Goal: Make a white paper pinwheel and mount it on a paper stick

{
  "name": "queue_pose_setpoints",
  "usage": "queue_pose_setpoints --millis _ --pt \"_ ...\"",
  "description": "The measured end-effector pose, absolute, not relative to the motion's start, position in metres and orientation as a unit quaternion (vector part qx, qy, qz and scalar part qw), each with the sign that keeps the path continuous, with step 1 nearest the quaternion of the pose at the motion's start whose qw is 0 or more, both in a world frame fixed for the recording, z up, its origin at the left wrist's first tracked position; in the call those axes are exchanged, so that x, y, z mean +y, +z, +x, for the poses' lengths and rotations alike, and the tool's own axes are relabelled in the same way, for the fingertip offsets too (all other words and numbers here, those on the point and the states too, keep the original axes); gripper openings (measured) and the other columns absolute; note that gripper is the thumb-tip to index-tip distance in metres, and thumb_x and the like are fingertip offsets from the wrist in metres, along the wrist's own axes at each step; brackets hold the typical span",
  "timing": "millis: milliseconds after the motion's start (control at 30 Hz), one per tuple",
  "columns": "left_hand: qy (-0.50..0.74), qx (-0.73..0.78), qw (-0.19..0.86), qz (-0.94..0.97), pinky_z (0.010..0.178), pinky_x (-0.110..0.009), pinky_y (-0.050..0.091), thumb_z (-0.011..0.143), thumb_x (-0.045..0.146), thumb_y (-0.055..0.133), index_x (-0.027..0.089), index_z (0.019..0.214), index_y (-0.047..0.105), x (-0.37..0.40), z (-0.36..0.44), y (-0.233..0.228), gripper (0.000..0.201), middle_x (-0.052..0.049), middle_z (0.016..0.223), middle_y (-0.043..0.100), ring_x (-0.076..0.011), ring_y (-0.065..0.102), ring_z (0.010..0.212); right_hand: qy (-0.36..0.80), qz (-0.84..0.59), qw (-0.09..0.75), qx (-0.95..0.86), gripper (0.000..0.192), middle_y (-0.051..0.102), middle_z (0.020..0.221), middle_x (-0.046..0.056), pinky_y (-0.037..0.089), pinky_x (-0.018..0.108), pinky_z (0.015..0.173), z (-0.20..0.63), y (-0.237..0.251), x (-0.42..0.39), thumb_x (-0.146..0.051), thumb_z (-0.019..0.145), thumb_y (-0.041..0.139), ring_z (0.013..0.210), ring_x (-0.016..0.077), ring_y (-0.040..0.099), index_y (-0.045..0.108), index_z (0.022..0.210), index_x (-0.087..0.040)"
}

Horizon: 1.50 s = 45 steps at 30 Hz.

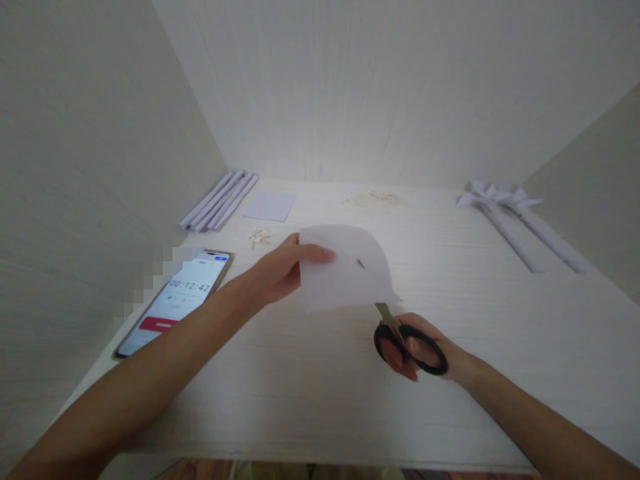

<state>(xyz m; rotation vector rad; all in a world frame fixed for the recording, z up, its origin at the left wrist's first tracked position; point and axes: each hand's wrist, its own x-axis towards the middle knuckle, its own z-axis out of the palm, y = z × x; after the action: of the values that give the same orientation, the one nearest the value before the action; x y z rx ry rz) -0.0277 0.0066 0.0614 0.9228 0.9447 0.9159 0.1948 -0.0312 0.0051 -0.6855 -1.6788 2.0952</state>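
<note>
My left hand point(290, 267) pinches the left edge of a white sheet of paper point(345, 287), thumb on top and the other fingers behind. The sheet is held above the table, and its right edge curves down to a point at the lower right. Black-handled scissors point(410, 340) are in my right hand point(425, 333), with fingers through the handle loops. Most of the scissor blades are hidden behind the paper; a small dark tip shows through near its middle. I cannot tell how far apart the blades are.
On the table point(320, 400), a phone point(185, 300) showing a timer lies at left. Rolled paper tubes point(220, 200), a square paper stack point(270, 205) and loose rubber bands point(260, 237) are behind it. More bands point(383, 199) lie at the back. Two paper tubes with fringed tops point(520, 227) lie right.
</note>
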Motion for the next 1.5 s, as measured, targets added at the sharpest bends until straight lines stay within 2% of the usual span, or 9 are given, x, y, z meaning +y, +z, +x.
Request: queue_pose_setpoints --millis 100,200,300,400,533,700,800,933,1500 --pt "0.386 0.410 0.696 0.446 0.054 -0.025 0.047 0.050 0.016 0.065 0.015 0.080 0.064 0.004 -0.030 0.060 0.029 -0.004 0.065 0.065 -0.0177 0.061 0.064 0.763 -0.230 0.180 -0.577 0.052 0.042 0.046 -0.003 0.022 0.020 0.037 0.200 0.002 -0.031 -0.065 0.064 0.047 0.038 0.0057 0.035 0.050 0.059 -0.014" --pt "0.367 0.418 0.688 0.466 0.039 -0.020 0.041 0.051 0.018 0.066 0.014 0.075 0.063 0.004 -0.031 0.059 0.024 0.000 0.054 0.060 -0.0100 0.052 0.042 0.792 -0.208 0.180 -0.544 0.051 0.041 0.043 -0.003 0.025 0.021 0.039 0.202 -0.001 -0.030 -0.065 0.063 0.048 0.038 0.0061 0.037 0.049 0.055 -0.015" --pt "0.416 0.422 0.660 0.462 0.029 -0.017 0.032 0.057 0.023 0.065 0.014 0.071 0.060 0.006 -0.029 0.058 0.017 0.003 0.047 0.053 -0.0052 0.041 0.030 0.812 -0.208 0.215 -0.501 0.047 0.037 0.042 -0.005 0.023 0.021 0.038 0.199 0.000 -0.029 -0.062 0.064 0.050 0.037 0.0058 0.033 0.046 0.053 -0.017" --pt "0.492 0.424 0.616 0.446 0.032 -0.017 0.038 0.061 0.024 0.063 0.014 0.074 0.058 0.009 -0.025 0.058 0.017 0.003 0.053 0.057 -0.0063 0.047 0.034 0.793 -0.261 0.265 -0.482 0.043 0.035 0.047 -0.005 0.018 0.021 0.037 0.194 0.003 -0.028 -0.058 0.069 0.049 0.038 0.0051 0.027 0.048 0.059 -0.016" --pt "0.512 0.442 0.596 0.433 0.042 -0.017 0.047 0.061 0.023 0.064 0.011 0.076 0.058 0.009 -0.020 0.057 0.019 -0.001 0.061 0.062 -0.0084 0.056 0.042 0.717 -0.339 0.311 -0.523 0.041 0.040 0.052 -0.003 0.016 0.022 0.039 0.191 0.007 -0.028 -0.055 0.074 0.046 0.041 0.0050 0.027 0.049 0.067 -0.014" --pt "0.528 0.438 0.574 0.446 0.041 -0.016 0.045 0.061 0.025 0.065 0.012 0.076 0.060 0.007 -0.018 0.050 0.021 -0.001 0.064 0.063 -0.0096 0.058 0.047 0.646 -0.335 0.246 -0.640 0.044 0.043 0.058 -0.001 0.021 0.022 0.041 0.190 0.012 -0.032 -0.058 0.075 0.040 0.044 0.0059 0.030 0.046 0.067 -0.015" --pt "0.544 0.447 0.563 0.434 0.043 -0.015 0.046 0.059 0.025 0.067 0.013 0.080 0.061 0.007 -0.016 0.046 0.024 -0.002 0.073 0.065 -0.0107 0.060 0.059 0.597 -0.353 0.220 -0.686 0.045 0.041 0.060 -0.001 0.025 0.022 0.044 0.186 0.017 -0.035 -0.057 0.077 0.038 0.049 0.0078 0.034 0.044 0.063 -0.015" --pt "0.562 0.458 0.563 0.396 0.052 -0.020 0.052 0.057 0.025 0.068 0.015 0.087 0.062 0.005 -0.011 0.043 0.032 -0.003 0.083 0.065 -0.0129 0.060 0.069 0.555 -0.386 0.201 -0.709 0.047 0.038 0.058 -0.001 0.027 0.023 0.047 0.181 0.019 -0.038 -0.061 0.075 0.036 0.054 0.0098 0.035 0.042 0.062 -0.016" --pt "0.591 0.451 0.572 0.346 0.057 -0.023 0.054 0.057 0.022 0.068 0.015 0.084 0.062 0.000 -0.002 0.042 0.029 -0.002 0.082 0.064 -0.0130 0.060 0.069 0.561 -0.402 0.207 -0.693 0.044 0.039 0.056 -0.002 0.027 0.023 0.047 0.179 0.015 -0.039 -0.059 0.075 0.038 0.053 0.0101 0.035 0.039 0.059 -0.018"
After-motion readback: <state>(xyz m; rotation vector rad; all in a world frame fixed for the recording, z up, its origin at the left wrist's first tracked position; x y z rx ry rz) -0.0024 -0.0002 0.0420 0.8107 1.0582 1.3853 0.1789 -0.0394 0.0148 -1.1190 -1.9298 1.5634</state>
